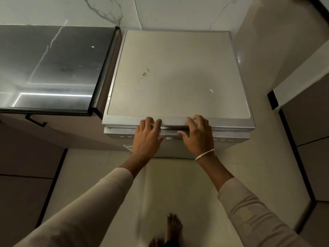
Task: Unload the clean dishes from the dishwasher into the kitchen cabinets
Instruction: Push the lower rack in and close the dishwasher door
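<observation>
A silver freestanding dishwasher (178, 73) stands against the marble wall, seen from above, with a flat grey top. Its door (170, 148) looks shut or only just cracked at the top edge. My left hand (147, 136) rests on the front edge of the top, fingers laid over the lip above the door. My right hand (197, 134), with a silver bracelet on the wrist, lies beside it, fingers over the same lip and thumb down on the door's control strip. No dishes are visible.
A glossy dark countertop (49, 68) sits to the left, with a brown cabinet front and black handle (35, 120) below it. Beige cabinet panels (277, 50) rise on the right. The floor (178, 193) is pale tile, and my bare foot (173, 227) is below.
</observation>
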